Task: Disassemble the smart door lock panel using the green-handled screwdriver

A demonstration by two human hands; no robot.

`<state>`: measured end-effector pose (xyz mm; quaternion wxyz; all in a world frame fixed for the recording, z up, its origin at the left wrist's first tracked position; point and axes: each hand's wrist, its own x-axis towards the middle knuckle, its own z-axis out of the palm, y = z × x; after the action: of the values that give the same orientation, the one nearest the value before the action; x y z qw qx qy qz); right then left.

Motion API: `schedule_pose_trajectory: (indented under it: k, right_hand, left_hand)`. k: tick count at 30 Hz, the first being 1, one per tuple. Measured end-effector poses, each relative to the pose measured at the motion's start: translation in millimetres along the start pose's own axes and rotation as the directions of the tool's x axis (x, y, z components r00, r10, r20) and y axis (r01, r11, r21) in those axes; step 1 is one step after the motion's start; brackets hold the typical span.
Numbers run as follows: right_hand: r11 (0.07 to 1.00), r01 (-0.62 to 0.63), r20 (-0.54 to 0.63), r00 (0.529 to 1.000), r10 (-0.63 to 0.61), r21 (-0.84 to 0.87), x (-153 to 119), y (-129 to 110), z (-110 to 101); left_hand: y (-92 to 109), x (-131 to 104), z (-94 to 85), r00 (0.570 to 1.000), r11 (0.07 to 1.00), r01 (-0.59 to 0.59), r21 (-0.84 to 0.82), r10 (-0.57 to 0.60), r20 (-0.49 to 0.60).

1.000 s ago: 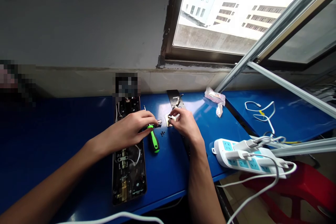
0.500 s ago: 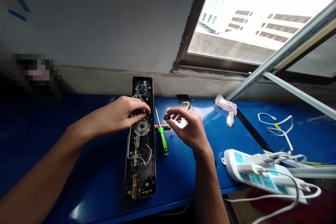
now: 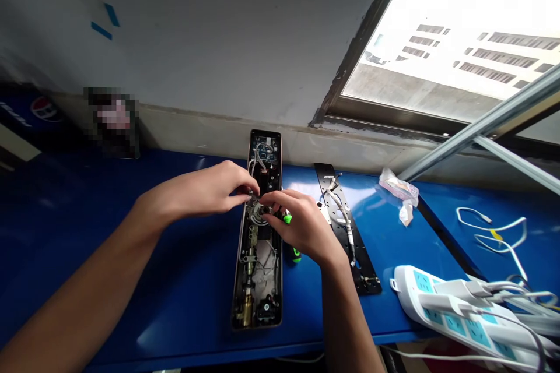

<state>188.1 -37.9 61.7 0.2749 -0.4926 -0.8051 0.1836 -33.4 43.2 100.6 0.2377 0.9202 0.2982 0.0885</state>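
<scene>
A long open device housing (image 3: 265, 262) lies on the blue table, with a circuit board (image 3: 263, 150) at its far end and metal lock parts along its length. My left hand (image 3: 231, 186) reaches in from the left, fingertips pinched at the housing's middle; anything between them is too small to name. From the right, my right hand (image 3: 297, 218) has its thumb and fingers closed around a small dark part (image 3: 263, 210) over the round mechanism. Its fingers partly hide that part. The green screwdriver (image 3: 296, 254) lies beside the housing, largely behind my right hand.
Right of my hand lies a black perforated plate (image 3: 350, 233) with white cables. Farther right are a clear plastic bag (image 3: 398, 186), a white power strip (image 3: 437, 309) with plugs, and a white cable (image 3: 503, 227). A metal frame crosses the window side.
My right hand has moved left from beside the housing to over the round mechanism, carrying the small dark part. The camera view has shifted left, uncovering more of the black plate.
</scene>
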Motion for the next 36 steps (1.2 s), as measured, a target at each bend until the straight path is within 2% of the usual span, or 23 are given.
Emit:
schedule_pose_trajectory:
  k: [10,15,19,20,22,23,26,29,32,36]
  right_hand:
    - [0.996,-0.002,0.044,0.999,0.006,-0.084,9,-2,5]
    - [0.985,-0.015,0.023,1.000,0.020,-0.169,13,-1,7]
    - [1.000,-0.008,0.011,1.000,0.008,0.010,11,1,-5]
    - [0.998,-0.019,0.002,1.000,0.019,0.060,10,3,-10]
    - [0.990,-0.143,-0.045,0.989,0.143,0.007,5,11,-21]
    - [0.966,-0.246,-0.036,0.969,0.244,-0.083,3,16,-25]
    - [0.927,-0.332,0.057,0.937,0.346,-0.175,-3,33,-26]
    - [0.909,-0.358,0.132,0.911,0.390,-0.214,-6,44,-12]
    - [0.917,-0.353,0.181,0.905,0.385,-0.185,-4,44,1]
    - [0.932,-0.358,0.114,0.925,0.363,-0.059,-4,43,-5]
  left_hand:
    - [-3,0,0.5,1.000,1.000,-0.005,0.011,0.005,0.000]
    - [-3,0,1.1,1.000,1.000,-0.011,-0.023,0.011,-0.019]
    - [-4,0,2.2,0.999,1.000,-0.021,-0.018,0.020,-0.028]
    - [-4,1,2.4,0.999,1.000,-0.026,-0.010,0.025,-0.037]
    - [-2,2,3.1,0.998,0.999,-0.038,0.008,0.039,-0.052]
    - [-1,3,3.8,0.998,0.999,-0.044,0.016,0.045,-0.054]
    - [6,9,7.5,0.998,0.998,-0.059,0.021,0.060,-0.023]
    - [15,15,13.7,0.996,0.996,-0.086,0.030,0.086,-0.014]
    - [24,18,20.9,0.992,0.992,-0.122,0.042,0.123,-0.020]
    - [35,17,33.0,0.995,0.992,-0.094,0.081,0.092,0.035]
